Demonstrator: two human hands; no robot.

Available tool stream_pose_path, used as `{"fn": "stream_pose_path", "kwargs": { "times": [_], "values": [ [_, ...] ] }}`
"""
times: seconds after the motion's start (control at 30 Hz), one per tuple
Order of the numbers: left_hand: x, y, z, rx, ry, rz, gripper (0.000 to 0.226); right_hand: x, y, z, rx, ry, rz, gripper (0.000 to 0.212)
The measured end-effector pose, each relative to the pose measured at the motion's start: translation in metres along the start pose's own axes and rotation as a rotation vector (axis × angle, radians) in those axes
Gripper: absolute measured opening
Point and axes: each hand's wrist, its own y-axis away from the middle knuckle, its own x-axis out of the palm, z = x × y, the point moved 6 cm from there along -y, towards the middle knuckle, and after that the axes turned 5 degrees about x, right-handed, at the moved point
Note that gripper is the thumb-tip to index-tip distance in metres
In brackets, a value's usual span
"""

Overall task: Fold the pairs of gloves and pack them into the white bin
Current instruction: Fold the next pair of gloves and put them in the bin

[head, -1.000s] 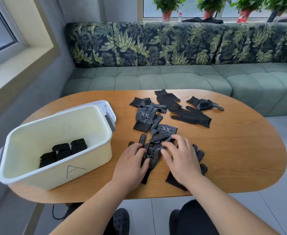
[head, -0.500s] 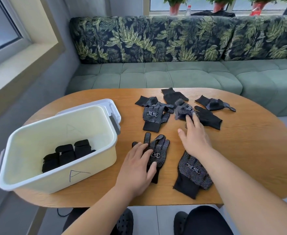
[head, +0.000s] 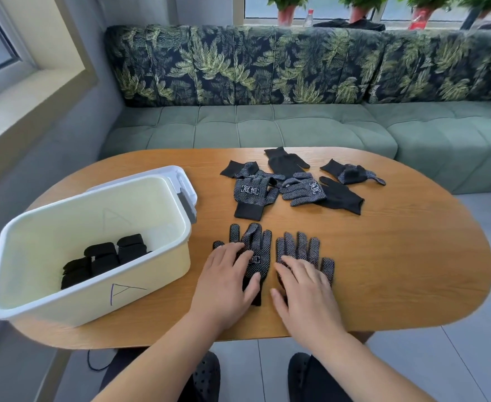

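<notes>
the left dotted glove (head: 255, 242) and the right dotted glove (head: 299, 246) lie just beside each other on the surface (head: 398, 256), long axes running away from me and cuffs nearest. my left hand (head: 226, 281) presses flat on the left one and my right hand (head: 305, 291) on the right one, fingers straight, gripping nothing. the white bin (head: 93, 297) stands to my left, nearer my left hand.

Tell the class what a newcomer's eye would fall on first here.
The left hand and right hand press flat on two dotted gloves laid side by side near the front edge of the table. To the left stands a white bin holding folded black gloves; loose gloves lie heaped farther back.
</notes>
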Motion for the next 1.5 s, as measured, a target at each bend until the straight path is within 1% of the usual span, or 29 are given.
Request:
{"fn": "stream_pose_path", "kwargs": {
  "times": [0.07, 0.13, 0.2, 0.3, 0.43, 0.57, 0.6, 0.73, 0.77, 0.87, 0.9, 0.97, 1.03, 1.1, 1.3, 1.4, 1.5],
  "values": [
    [0.002, 0.000, -0.001, 0.010, -0.008, 0.026, 0.057, 0.004, 0.004, 0.005, -0.134, -0.034, 0.064, 0.064],
    [0.007, -0.001, -0.001, 0.014, -0.038, 0.105, 0.063, 0.004, 0.009, 0.002, -0.179, -0.060, 0.080, 0.070],
    [0.012, -0.003, -0.001, 0.003, -0.067, 0.188, 0.069, 0.000, 0.013, -0.004, -0.159, -0.057, 0.033, 0.069],
    [0.015, -0.006, -0.001, -0.012, -0.111, 0.249, 0.071, -0.004, 0.016, -0.014, -0.086, -0.029, -0.001, 0.062],
    [0.017, -0.007, -0.001, -0.041, -0.146, 0.307, 0.074, -0.003, 0.015, -0.013, -0.006, 0.034, 0.006, 0.068],
    [0.015, -0.006, -0.003, -0.039, -0.149, 0.312, 0.073, -0.010, 0.003, -0.007, 0.041, -0.007, -0.036, 0.064],
    [0.014, -0.006, -0.003, -0.041, -0.146, 0.311, 0.073, -0.010, -0.003, -0.008, 0.064, -0.011, -0.023, 0.065],
    [0.008, -0.003, -0.010, -0.044, -0.139, 0.287, 0.073, 0.003, -0.024, -0.013, 0.088, 0.050, 0.179, 0.072],
    [0.004, -0.004, -0.012, -0.054, -0.141, 0.262, 0.071, 0.003, -0.027, -0.014, 0.082, 0.056, 0.198, 0.073],
    [-0.005, -0.011, -0.014, -0.081, -0.145, 0.143, 0.061, -0.010, -0.036, -0.016, 0.110, 0.008, 0.130, 0.066],
    [-0.005, -0.015, -0.013, -0.085, -0.131, 0.130, 0.059, -0.013, -0.041, -0.015, 0.121, 0.000, 0.098, 0.064],
    [0.002, -0.025, -0.009, -0.083, -0.094, 0.169, 0.060, -0.012, -0.052, -0.012, 0.126, 0.011, 0.083, 0.062],
    [0.013, -0.030, -0.004, -0.080, -0.079, 0.237, 0.065, 0.000, -0.061, -0.010, 0.115, 0.030, 0.151, 0.066],
    [0.022, -0.029, 0.001, -0.092, -0.093, 0.267, 0.069, 0.013, -0.063, -0.010, 0.104, 0.042, 0.199, 0.072],
    [0.026, -0.029, 0.001, -0.092, -0.142, 0.290, 0.079, 0.021, -0.069, -0.019, 0.056, 0.067, 0.218, 0.077],
    [0.020, -0.029, 0.001, -0.114, -0.137, 0.269, 0.077, 0.019, -0.067, -0.018, 0.046, 0.053, 0.197, 0.075],
    [0.018, -0.028, 0.004, -0.177, -0.092, 0.240, 0.073, 0.015, -0.063, -0.020, 0.106, 0.038, 0.146, 0.072]
  ]
}}
